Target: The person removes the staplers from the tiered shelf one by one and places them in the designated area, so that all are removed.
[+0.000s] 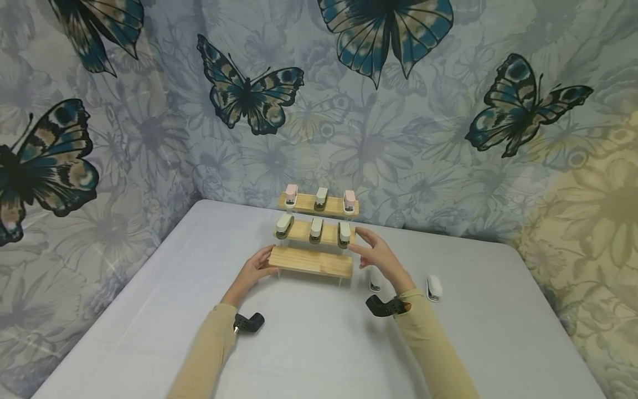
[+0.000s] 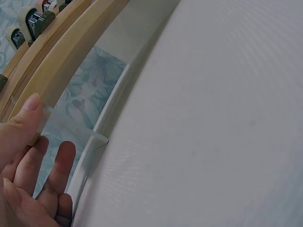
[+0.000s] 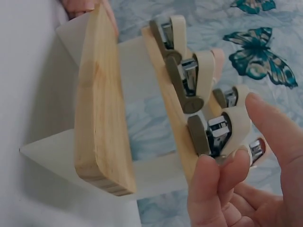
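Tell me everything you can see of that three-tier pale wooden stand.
The three-tier pale wooden stand has grained shelves stepping up toward the back on translucent, plastic-like supports. It stands upright on the white table. Two pink staplers and a pale one sit on the top shelf; three whitish ones on the middle shelf. The left hand grips the bottom shelf at its left end; the right hand is by the middle shelf's right end, contact unclear.

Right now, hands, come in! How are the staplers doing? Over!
Left hand grips bottom shelf. Right hand at rightmost stapler, middle shelf, grip unclear. Six staplers shelved. Possibly in the way: two loose staplers near right wrist.
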